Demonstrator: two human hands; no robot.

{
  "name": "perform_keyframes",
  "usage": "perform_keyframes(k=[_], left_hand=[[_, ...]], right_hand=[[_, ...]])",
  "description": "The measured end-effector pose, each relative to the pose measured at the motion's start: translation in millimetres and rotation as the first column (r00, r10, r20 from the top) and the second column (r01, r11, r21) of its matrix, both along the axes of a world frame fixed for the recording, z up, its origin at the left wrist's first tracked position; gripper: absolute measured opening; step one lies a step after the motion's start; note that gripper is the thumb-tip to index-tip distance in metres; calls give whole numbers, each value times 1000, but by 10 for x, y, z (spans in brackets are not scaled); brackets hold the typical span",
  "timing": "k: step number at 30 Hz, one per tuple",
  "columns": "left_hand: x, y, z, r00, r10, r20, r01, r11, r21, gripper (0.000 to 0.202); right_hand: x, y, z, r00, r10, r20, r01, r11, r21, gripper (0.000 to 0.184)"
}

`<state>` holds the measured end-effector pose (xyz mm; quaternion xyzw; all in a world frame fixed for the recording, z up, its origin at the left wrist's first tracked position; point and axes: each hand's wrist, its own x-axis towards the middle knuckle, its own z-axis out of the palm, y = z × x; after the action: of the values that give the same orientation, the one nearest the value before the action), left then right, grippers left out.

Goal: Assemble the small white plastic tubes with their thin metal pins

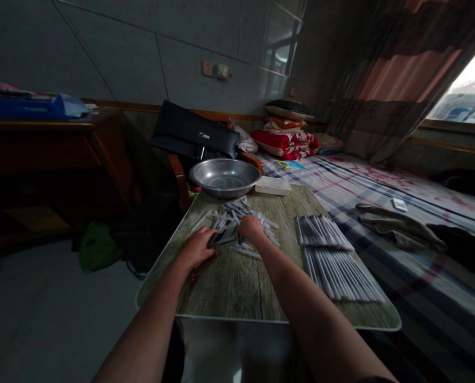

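Both my hands rest on a loose pile of thin grey-white sticks (232, 221) in the middle of a small wood-patterned table (237, 287). My left hand (197, 246) lies over the pile's left side, its fingers curled round a small bunch of the sticks. On the pile's right side is my right hand (250, 227), knuckles up and fingers bent down into the sticks; what they hold is hidden. Two neat rows of aligned sticks (333, 250) lie on the table's right part.
A metal basin (225, 177) and a white shallow tray (273, 185) stand at the table's far end. A bed (400, 213) with folded blankets (287, 141) runs along the right. A dark wooden desk (41, 143) is at the left, a green bag (97, 247) on the floor.
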<state>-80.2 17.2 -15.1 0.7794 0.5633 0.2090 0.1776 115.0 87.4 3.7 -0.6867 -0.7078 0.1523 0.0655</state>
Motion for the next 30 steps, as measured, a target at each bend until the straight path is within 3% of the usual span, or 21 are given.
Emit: perform_keyframes(k=[5,8,10,13,15,17,19,21,23,24,27,30], left_hand=[[42,-25,29,999,15,-32,-13,999,51,53],[138,-50,50,999,40,35,-46,981,187,56],[245,-79,70,994,34,100,-63,949,307,61],[412,-124,98,995,-35,94,-10,897,442,55],[485,-142,113,996,-53,74,11,875,483,40],[516,-151,130,993,-73,90,18,866,500,29],[527,-160,154,979,-82,186,-21,871,492,26],[546,-179,183,926,-44,375,-123,905,407,24],[592,-205,210,791,36,611,-216,950,224,26],[624,-219,220,689,76,721,-226,967,114,28],[724,-260,237,350,186,918,-147,979,-142,32],[779,-288,241,161,273,948,-61,962,-266,35]], right_hand=[[239,-65,95,976,-18,-216,21,1000,11,21],[376,-228,166,917,33,-398,-37,999,-2,21],[417,-394,212,791,70,-608,-130,990,-56,17],[402,-641,282,534,73,-843,-332,935,-128,7],[388,-735,326,451,87,-888,-443,886,-139,12],[426,-738,359,428,113,-897,-505,853,-134,19],[537,-657,370,520,132,-844,-424,897,-122,21],[701,-540,349,731,123,-671,-205,978,-44,22],[859,-447,289,925,93,-369,-59,993,104,15],[917,-423,245,972,83,-218,-52,988,145,14],[961,-440,83,995,83,56,-90,988,127,21],[877,-500,-60,988,52,145,-66,994,89,28]])
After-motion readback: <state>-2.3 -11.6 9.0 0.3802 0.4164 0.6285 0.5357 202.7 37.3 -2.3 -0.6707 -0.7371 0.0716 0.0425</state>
